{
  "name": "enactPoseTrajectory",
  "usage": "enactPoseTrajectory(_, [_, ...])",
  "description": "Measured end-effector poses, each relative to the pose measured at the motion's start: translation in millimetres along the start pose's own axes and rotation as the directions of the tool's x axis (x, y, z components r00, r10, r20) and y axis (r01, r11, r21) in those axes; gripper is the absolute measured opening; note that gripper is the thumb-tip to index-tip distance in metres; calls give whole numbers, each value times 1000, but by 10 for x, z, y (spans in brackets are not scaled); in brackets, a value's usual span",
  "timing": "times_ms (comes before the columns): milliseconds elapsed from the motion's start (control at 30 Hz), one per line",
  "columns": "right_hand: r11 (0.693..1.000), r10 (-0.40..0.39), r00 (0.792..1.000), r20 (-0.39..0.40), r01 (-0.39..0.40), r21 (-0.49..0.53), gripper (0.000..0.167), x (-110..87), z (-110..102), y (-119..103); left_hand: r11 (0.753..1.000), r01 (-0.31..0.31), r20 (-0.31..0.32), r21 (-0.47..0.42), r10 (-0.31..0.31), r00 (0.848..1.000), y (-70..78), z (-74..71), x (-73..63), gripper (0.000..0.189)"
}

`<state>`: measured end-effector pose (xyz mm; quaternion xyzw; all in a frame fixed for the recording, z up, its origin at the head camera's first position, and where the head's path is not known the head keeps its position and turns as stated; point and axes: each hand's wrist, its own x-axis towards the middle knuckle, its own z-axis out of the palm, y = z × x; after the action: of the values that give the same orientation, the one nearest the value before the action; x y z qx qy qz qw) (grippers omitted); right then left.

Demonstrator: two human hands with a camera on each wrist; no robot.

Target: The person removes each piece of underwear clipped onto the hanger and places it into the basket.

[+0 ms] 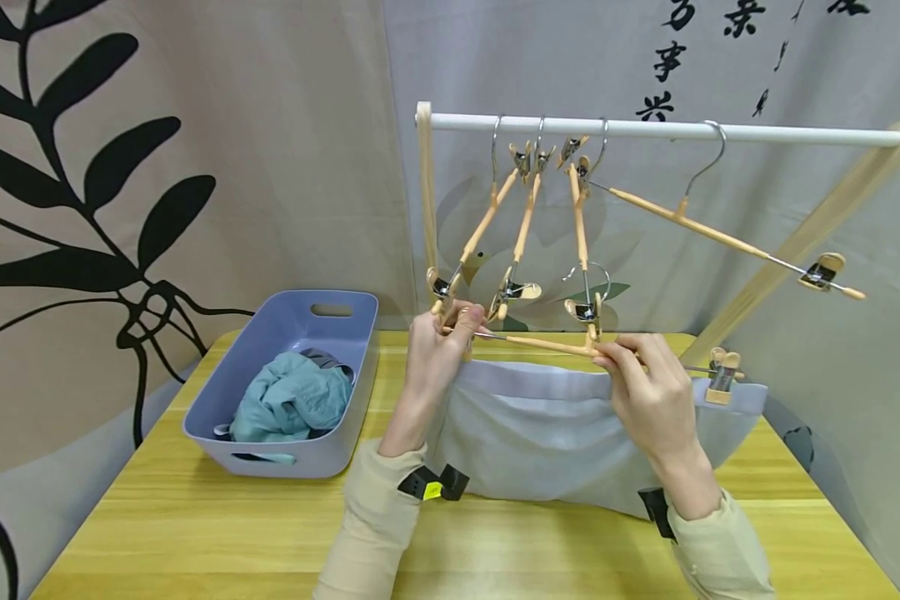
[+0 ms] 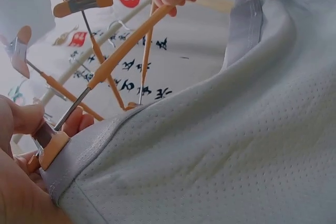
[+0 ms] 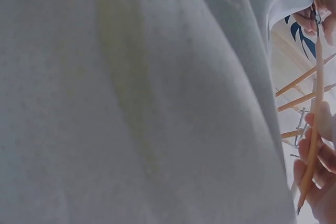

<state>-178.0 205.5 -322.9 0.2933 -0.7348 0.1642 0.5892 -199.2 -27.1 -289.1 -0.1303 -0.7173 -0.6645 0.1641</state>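
A clip hanger (image 1: 547,343) is held level above the table by both hands. From it hangs a light grey garment (image 1: 532,442) of perforated fabric, its waistband along the top. My left hand (image 1: 437,354) pinches the clip (image 2: 54,151) at the hanger's left end, which sits on the waistband's corner in the left wrist view. My right hand (image 1: 651,396) holds the wooden bar (image 2: 131,40) near its middle with thumb and fingers. At the far right, another clip (image 1: 720,379) grips the waistband. Fabric fills most of the right wrist view.
Several clip hangers (image 1: 577,217) hang from the white rail (image 1: 660,129) of a wooden-sided rack, just behind the hands. One hanger (image 1: 690,221) tilts toward the right. A blue basket (image 1: 356,350) with a teal cloth (image 1: 292,396) stands on the left of the wooden table (image 1: 195,533).
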Motion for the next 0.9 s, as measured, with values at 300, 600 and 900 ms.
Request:
enactPoseTrajectory(300, [1000, 3, 1000, 10, -3, 0, 34, -6, -1, 6, 1000, -17, 4, -3, 17, 1000, -2, -2, 9, 22])
enactPoseTrajectory(600, [1000, 0, 1000, 11, -1, 2, 33, -6, 2, 10, 997, -60, 7, 48, 60, 998, 5, -15, 3, 21])
enactPoseTrajectory(900, [1000, 2, 1000, -12, -2, 5, 33, -6, 12, 5, 986, -159, 8, 49, 158, 987, 24, -18, -20, 18])
